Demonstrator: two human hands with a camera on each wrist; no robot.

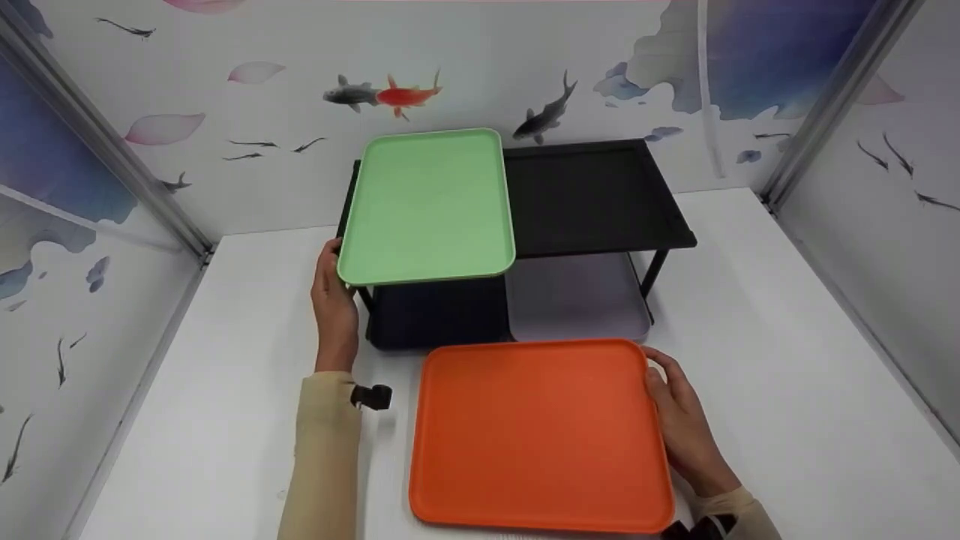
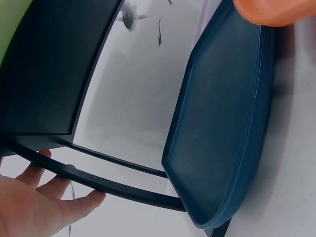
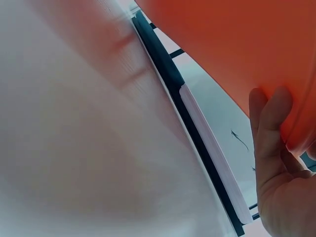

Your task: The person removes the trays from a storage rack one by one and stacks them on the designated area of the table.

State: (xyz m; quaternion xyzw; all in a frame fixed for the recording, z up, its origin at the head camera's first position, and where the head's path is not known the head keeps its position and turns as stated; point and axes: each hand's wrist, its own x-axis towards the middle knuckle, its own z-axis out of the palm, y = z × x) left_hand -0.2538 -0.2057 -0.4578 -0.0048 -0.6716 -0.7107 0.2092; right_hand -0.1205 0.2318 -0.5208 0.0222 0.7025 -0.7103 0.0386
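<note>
In the head view, my right hand (image 1: 686,424) grips the right edge of an orange tray (image 1: 544,435), which is held above the white table in front of a black two-tier rack (image 1: 592,199). From the right wrist, fingers (image 3: 269,111) show against the tray's underside. My left hand (image 1: 335,315) is at the rack's left side, beside the corner of a light green tray (image 1: 427,206) on the upper tier. The left wrist view shows its fingertips reaching behind the rack's black leg (image 2: 98,182); the thumb is hidden there.
On the lower tier lie a dark blue tray (image 1: 439,315) at left and a pale purple tray (image 1: 577,296) at right. White table (image 1: 780,360) surrounds the rack. Walls with painted fish enclose the back and sides.
</note>
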